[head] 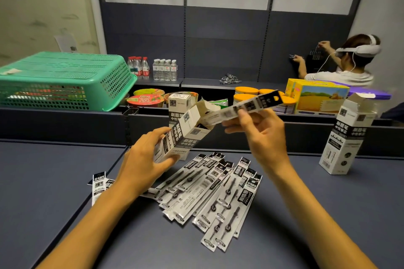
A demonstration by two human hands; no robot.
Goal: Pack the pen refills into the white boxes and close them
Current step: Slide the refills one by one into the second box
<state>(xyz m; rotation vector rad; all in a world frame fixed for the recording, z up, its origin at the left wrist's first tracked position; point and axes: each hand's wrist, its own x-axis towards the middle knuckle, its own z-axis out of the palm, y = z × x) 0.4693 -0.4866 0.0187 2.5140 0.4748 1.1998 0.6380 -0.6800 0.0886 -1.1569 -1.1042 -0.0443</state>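
Two bare forearms are seen rising from the lower edge of the frame, ending in the left hand and the right hand. No sleeves, rings, watch or gloves are worn on them. Short, unpainted nails are shown on the fingers.

Under the hands is a dark blue table. Past the hands stands a dark shelf rack with tall posts, against a pale wall. Far left of the hands sits a green basket, upside down.
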